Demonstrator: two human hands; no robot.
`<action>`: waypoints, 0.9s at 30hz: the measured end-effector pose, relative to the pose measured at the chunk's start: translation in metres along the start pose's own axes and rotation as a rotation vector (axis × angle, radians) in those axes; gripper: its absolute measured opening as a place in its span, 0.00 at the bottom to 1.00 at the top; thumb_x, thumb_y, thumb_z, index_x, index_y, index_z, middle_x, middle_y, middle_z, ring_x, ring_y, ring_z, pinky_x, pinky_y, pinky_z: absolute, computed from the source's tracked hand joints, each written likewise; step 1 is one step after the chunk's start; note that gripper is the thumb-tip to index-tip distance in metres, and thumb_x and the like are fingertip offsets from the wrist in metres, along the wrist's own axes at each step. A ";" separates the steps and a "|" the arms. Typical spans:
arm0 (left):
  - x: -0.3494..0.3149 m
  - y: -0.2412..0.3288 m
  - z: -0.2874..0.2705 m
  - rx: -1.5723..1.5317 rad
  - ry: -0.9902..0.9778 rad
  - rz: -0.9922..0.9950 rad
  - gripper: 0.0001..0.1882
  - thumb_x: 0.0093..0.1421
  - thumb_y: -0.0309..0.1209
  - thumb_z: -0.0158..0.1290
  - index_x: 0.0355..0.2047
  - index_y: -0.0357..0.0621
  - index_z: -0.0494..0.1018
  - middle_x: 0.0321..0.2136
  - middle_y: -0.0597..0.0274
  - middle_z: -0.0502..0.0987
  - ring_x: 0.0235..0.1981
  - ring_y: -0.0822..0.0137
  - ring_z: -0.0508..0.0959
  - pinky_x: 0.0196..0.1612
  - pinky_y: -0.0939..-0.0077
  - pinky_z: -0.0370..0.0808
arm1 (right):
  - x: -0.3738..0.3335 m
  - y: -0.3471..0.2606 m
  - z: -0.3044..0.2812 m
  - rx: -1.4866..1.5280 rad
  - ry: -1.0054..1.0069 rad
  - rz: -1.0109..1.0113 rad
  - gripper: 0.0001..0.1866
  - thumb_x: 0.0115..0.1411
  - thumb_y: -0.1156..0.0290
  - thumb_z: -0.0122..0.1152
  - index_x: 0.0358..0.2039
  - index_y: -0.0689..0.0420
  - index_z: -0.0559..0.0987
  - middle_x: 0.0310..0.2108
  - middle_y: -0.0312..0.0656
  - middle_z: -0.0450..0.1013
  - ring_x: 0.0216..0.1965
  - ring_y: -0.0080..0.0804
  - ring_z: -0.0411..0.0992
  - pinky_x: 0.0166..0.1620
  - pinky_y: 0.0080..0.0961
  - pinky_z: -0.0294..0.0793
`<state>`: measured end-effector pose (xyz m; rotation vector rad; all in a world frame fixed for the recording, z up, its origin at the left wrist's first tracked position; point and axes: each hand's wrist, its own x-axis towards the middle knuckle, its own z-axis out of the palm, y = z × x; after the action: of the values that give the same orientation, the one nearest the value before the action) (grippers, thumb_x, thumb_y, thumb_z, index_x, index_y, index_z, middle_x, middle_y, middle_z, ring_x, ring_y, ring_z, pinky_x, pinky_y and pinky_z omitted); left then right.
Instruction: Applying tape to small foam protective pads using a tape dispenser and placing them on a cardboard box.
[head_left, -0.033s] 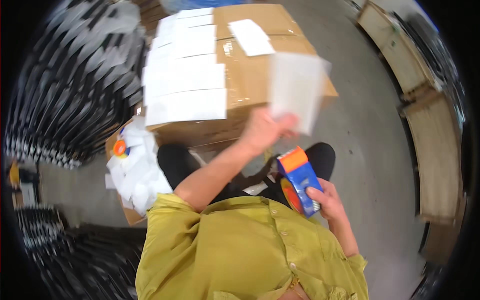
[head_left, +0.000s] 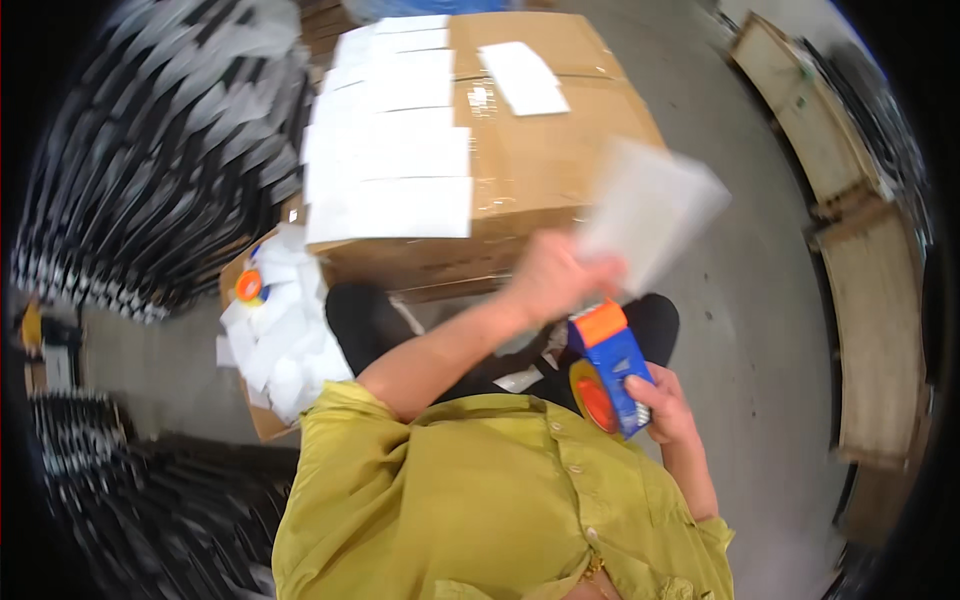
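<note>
Pinched in my left hand (head_left: 563,276) is a thin white sheet (head_left: 655,212), blurred by motion, tilted to the right above the near right corner of a cardboard box (head_left: 540,150). My right hand (head_left: 661,400) grips a blue and orange tape dispenser (head_left: 612,362) with a roll of tape in it, held in front of my body. The dispenser's orange end lies just below the fingers of my left hand. Overlapping white sheets (head_left: 390,205) cover the box's left side, and a separate white piece (head_left: 523,78) lies on its right half.
Left of my knees stands an open carton (head_left: 265,425) heaped with crumpled white pieces (head_left: 290,345), an orange and blue tape roll (head_left: 249,287) on top. Rows of black stacked parts (head_left: 160,180) fill the left. Wooden crates (head_left: 868,330) line the right, beyond grey floor (head_left: 755,400).
The white sheet has swung to the right and tilted over in my left hand. My right hand still holds the tape dispenser. The whole view has shifted slightly.
</note>
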<state>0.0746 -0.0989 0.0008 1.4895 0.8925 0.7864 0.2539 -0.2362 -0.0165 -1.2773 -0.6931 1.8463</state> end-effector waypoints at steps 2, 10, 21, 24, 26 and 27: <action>-0.016 -0.010 0.027 0.682 -0.050 0.786 0.04 0.45 0.24 0.50 0.23 0.49 0.73 0.15 0.66 0.71 0.18 0.66 0.73 0.22 0.75 0.69 | 0.011 0.009 -0.010 0.121 0.034 -0.007 0.23 0.48 0.65 0.61 0.41 0.65 0.70 0.33 0.43 0.72 0.32 0.27 0.72 0.38 0.21 0.72; -0.026 0.000 0.019 0.368 0.003 0.712 0.03 0.46 0.28 0.52 0.24 0.51 0.74 0.17 0.62 0.72 0.20 0.64 0.74 0.22 0.74 0.68 | 0.028 0.031 -0.032 0.198 0.011 -0.160 0.24 0.46 0.65 0.61 0.39 0.67 0.68 0.28 0.46 0.72 0.20 0.36 0.73 0.21 0.29 0.76; -0.006 0.022 -0.043 -0.808 0.270 -0.199 0.17 0.55 0.33 0.52 0.43 0.43 0.63 0.36 0.58 0.73 0.33 0.60 0.76 0.32 0.75 0.74 | 0.012 -0.031 0.006 -0.382 -0.104 -0.266 0.25 0.47 0.59 0.60 0.37 0.68 0.72 0.32 0.40 0.72 0.33 0.23 0.68 0.38 0.19 0.67; -0.009 0.027 -0.039 -0.715 0.244 -0.159 0.18 0.55 0.31 0.51 0.44 0.41 0.62 0.36 0.58 0.73 0.31 0.60 0.77 0.32 0.75 0.74 | 0.015 -0.030 0.003 -0.431 -0.103 -0.232 0.24 0.48 0.58 0.59 0.37 0.68 0.73 0.31 0.40 0.72 0.32 0.23 0.68 0.38 0.19 0.67; -0.020 0.036 -0.017 -0.504 0.249 -0.048 0.07 0.51 0.26 0.52 0.32 0.42 0.70 0.24 0.61 0.74 0.25 0.66 0.76 0.26 0.78 0.73 | 0.020 -0.033 0.011 -0.209 -0.137 -0.110 0.23 0.50 0.58 0.57 0.36 0.67 0.73 0.29 0.40 0.72 0.32 0.23 0.68 0.36 0.20 0.67; -0.035 0.054 0.001 0.037 -0.064 0.059 0.08 0.47 0.24 0.52 0.30 0.43 0.71 0.22 0.62 0.73 0.22 0.66 0.75 0.24 0.77 0.72 | 0.027 -0.030 0.003 -0.138 -0.140 -0.003 0.22 0.51 0.58 0.56 0.34 0.68 0.73 0.28 0.42 0.72 0.28 0.25 0.69 0.30 0.22 0.68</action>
<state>0.0633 -0.1319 0.0546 1.5703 0.8227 0.7647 0.2542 -0.1971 -0.0061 -1.2404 -0.9116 1.9265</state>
